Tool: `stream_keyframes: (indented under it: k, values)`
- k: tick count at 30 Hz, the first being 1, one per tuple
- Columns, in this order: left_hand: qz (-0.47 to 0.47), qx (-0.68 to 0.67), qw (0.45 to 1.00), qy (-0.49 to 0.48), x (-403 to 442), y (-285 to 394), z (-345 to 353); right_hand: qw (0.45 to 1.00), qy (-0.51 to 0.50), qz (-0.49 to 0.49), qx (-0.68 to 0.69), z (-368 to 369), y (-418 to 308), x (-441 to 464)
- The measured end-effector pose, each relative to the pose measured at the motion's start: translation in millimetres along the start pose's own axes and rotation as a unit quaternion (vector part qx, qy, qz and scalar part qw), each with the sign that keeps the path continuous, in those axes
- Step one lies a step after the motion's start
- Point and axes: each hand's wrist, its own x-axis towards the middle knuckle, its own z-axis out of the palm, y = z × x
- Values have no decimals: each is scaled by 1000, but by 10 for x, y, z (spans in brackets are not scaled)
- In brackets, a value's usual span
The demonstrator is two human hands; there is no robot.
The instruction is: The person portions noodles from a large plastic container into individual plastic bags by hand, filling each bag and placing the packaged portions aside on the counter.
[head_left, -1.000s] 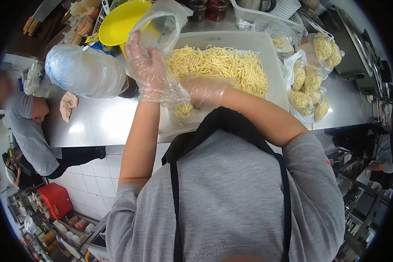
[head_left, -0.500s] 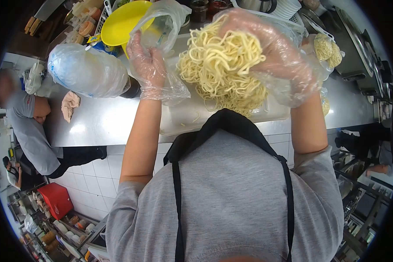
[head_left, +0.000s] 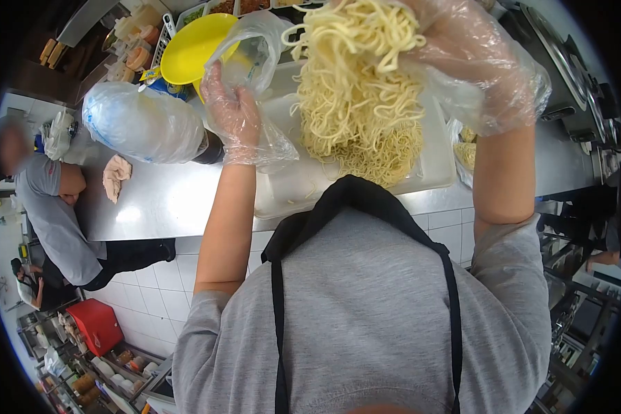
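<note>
Right hand [head_left: 479, 65] and noodles [head_left: 362, 93] cut off by top edge, bagged bundles [head_left: 465, 153] partly hidden behind forearm [head_left: 505, 172]

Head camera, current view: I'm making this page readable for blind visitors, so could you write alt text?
A person's gloved right hand holds up a big clump of noodles over a plastic tub with more inside. The gloved left hand is at a clear plastic bag, near a yellow bowl.
</note>
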Motion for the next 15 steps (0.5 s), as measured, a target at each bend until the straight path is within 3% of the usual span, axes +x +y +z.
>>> stream_keyframes:
  k: [1,4,8,11,15]
  values:
    - [-2,5,1000,-1,-2,0,0,990,116,-77,5,86,101,-11]
    - [-2,8,1000,-2,0,14,-2,977,175,-119,19,-43,156,-91]
    - [-11,-8,1000,-1,0,11,9,949,132,34,285,38,127,-219]
    - [-14,-9,1000,-2,-1,21,12,997,69,-20,3,45,248,-315]
    - [-5,-12,1000,-5,-4,17,22,994,73,64,53,66,90,-295]
